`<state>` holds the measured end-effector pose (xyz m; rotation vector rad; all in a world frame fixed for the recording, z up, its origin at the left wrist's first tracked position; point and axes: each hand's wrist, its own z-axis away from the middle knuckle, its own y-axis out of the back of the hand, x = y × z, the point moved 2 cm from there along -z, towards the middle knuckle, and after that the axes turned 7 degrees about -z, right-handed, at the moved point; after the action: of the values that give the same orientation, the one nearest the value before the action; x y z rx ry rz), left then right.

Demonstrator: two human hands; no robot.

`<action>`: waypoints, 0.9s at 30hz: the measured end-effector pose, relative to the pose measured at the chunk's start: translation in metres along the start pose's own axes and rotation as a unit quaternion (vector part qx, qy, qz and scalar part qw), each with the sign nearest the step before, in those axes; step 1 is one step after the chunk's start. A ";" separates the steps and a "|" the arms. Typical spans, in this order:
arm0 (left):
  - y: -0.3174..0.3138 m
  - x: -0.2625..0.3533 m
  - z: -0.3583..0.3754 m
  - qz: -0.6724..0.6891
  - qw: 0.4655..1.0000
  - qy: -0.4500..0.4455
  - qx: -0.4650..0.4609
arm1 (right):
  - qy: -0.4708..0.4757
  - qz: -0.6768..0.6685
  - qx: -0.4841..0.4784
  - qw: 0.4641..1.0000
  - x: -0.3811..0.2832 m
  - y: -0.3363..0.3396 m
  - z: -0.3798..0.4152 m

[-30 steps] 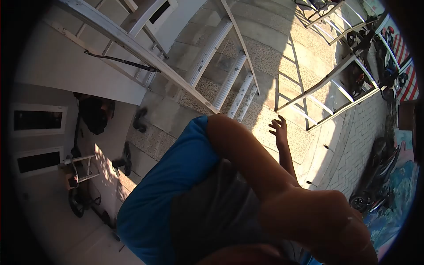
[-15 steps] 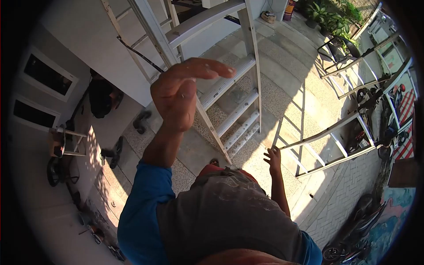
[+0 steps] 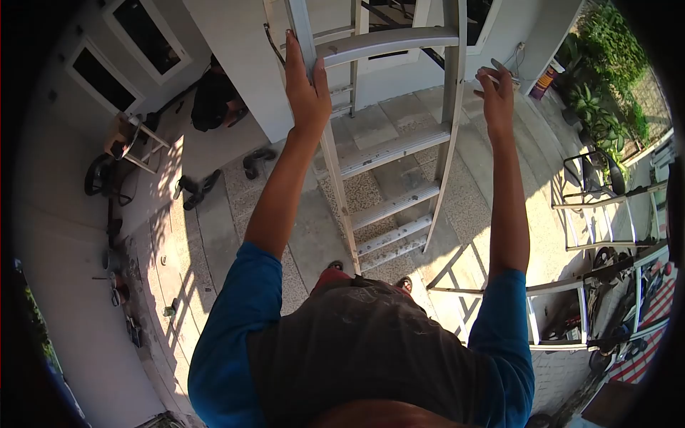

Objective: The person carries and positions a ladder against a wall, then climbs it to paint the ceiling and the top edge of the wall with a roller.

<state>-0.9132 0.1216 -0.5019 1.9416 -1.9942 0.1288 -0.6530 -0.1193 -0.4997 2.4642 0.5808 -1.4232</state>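
An aluminium ladder (image 3: 396, 151) with paint-flecked rungs stands upright in front of me. My left hand (image 3: 308, 103) is at its left rail, with the thumb on the inner side and the fingers extended along the outer side. My right hand (image 3: 497, 100) is raised just outside the right rail, apart from it. Its fingers are bent and spread, and I see nothing held in them. Both arms reach forward.
Another person (image 3: 216, 98) crouches at the left near the wall. Dark shoes (image 3: 198, 190) lie on the paving. A second ladder (image 3: 556, 289) lies at the right, near a black chair (image 3: 594, 175). A stool (image 3: 146, 146) stands at the left, and plants (image 3: 606, 107) grow at the back right.
My left hand has gone from hovering before the ladder to its left rail. My right hand has risen from low at my side to beside the right rail. The view has shifted.
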 end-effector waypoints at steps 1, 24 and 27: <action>0.001 0.003 0.002 -0.016 1.000 0.004 0.008 | 0.029 -0.001 -0.009 1.000 0.000 -0.009 -0.027; -0.004 0.017 0.012 -0.147 0.979 0.039 0.136 | 0.155 0.111 -0.004 0.982 0.066 -0.078 -0.107; -0.003 0.025 0.008 -0.205 0.973 0.006 0.108 | 0.176 0.047 -0.042 0.982 0.090 -0.082 -0.124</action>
<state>-0.9115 0.0953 -0.5023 2.4383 -1.5823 0.2609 -0.5536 0.0224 -0.5161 2.6513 0.5702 -0.9123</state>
